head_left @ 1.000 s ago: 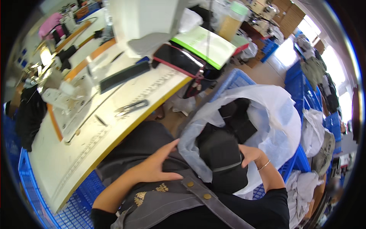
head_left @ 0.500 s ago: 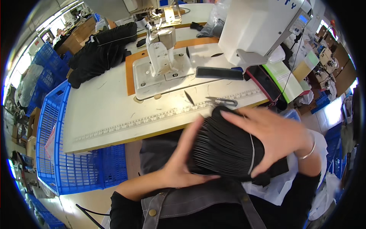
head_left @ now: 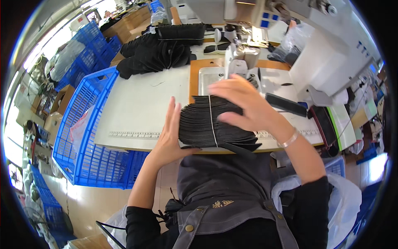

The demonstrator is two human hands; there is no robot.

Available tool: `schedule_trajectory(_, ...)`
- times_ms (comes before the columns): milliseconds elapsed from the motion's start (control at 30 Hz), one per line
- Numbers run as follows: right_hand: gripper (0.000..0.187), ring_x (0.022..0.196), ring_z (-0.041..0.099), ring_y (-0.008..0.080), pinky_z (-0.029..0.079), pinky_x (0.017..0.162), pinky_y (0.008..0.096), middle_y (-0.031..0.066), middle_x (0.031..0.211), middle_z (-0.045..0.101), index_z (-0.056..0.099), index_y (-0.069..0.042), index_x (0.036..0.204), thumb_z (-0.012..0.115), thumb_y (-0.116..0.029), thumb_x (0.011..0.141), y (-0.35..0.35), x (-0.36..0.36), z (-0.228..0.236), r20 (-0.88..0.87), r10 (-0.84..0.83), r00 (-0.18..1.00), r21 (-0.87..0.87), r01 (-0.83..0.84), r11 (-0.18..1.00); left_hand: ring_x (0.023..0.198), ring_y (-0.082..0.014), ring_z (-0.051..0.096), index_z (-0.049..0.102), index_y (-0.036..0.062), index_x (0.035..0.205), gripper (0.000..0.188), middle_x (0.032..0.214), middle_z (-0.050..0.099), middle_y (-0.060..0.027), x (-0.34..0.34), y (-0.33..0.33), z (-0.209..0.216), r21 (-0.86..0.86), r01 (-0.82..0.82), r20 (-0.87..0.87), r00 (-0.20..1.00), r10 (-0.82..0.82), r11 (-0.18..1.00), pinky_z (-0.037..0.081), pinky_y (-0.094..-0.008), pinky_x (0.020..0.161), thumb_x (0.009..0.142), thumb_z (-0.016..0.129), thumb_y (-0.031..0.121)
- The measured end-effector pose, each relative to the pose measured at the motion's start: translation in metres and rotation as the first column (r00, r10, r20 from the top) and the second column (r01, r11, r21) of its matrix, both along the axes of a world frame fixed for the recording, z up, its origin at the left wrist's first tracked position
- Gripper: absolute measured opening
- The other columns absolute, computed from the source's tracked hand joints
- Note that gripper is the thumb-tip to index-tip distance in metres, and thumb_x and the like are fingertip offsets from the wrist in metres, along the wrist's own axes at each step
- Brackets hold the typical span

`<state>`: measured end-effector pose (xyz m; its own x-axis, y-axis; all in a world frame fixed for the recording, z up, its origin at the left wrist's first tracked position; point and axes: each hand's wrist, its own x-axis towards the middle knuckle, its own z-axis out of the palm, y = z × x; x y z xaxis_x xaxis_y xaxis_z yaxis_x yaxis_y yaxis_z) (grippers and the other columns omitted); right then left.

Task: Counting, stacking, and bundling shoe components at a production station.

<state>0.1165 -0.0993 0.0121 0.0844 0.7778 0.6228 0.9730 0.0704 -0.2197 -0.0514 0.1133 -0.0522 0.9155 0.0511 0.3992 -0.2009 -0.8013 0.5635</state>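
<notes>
A thick stack of thin black pieces is set at the front edge of the white table, and a pale band is wrapped around it. The left hand is placed at the stack's left side; its fingers are held up straight, and its thumb is spread wide by the bottom front corner. The right hand is held over the right part, with fingers and thumb wide apart and nothing pinched between them; whether the stack is touched by it cannot be told. More black pieces are piled farther back. A blue basket is seen at the table's left end.
</notes>
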Motion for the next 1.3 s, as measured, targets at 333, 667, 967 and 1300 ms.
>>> schedule_trajectory(333,0.079,0.146,0.009,0.0237,0.007,0.117,0.0366,0.0131,0.159,0.008,0.005,0.000,0.151,0.037,-0.048,0.098,-0.012,-0.021,-0.063,-0.904,0.184,0.386,0.323,0.336,0.885,0.144,-0.0428,0.010,0.021,0.0013,0.149,0.110,0.156,0.010,-0.0217,0.017,0.000,0.029,0.145,0.220,-0.184,0.964,-0.192,0.965,0.021,-0.0504,0.114,0.062,0.084,0.025)
schedule_trajectory(667,0.083,0.147,0.006,0.0241,0.006,0.117,0.0369,0.0165,0.158,0.007,0.006,0.003,0.150,0.039,-0.052,0.097,-0.042,-0.005,-0.071,-0.956,0.054,0.287,0.088,0.107,0.990,0.141,-0.0521,0.000,0.009,-0.0097,0.146,0.119,0.150,0.003,-0.0369,0.027,-0.021,0.057,0.269,0.187,-0.409,0.910,-0.064,0.945,0.012,-0.0622,0.111,0.072,0.073,0.058)
schedule_trajectory(967,0.108,0.147,0.005,0.0297,0.011,0.116,0.0391,0.0227,0.157,0.002,-0.006,0.002,0.150,0.072,-0.012,0.076,-0.063,-0.064,-0.088,-0.853,0.015,0.521,0.096,0.129,0.987,0.140,-0.0522,0.011,0.013,-0.0151,0.142,0.136,0.148,0.010,-0.0378,0.057,-0.050,0.052,0.413,0.239,-0.256,0.957,-0.140,0.879,0.015,-0.0708,0.104,0.055,0.075,0.069)
schedule_trajectory(1300,0.114,0.141,0.023,0.0393,0.024,0.113,0.0422,0.0315,0.150,0.017,-0.009,0.002,0.148,0.073,0.002,0.069,-0.042,-0.072,-0.089,-0.757,-0.155,0.635,0.027,0.268,0.963,0.142,-0.0493,0.008,0.009,-0.0129,0.144,0.133,0.151,0.009,-0.0344,0.056,-0.064,0.049,0.424,0.158,-0.242,0.969,-0.056,0.892,0.015,-0.0680,0.106,0.061,0.074,0.067)
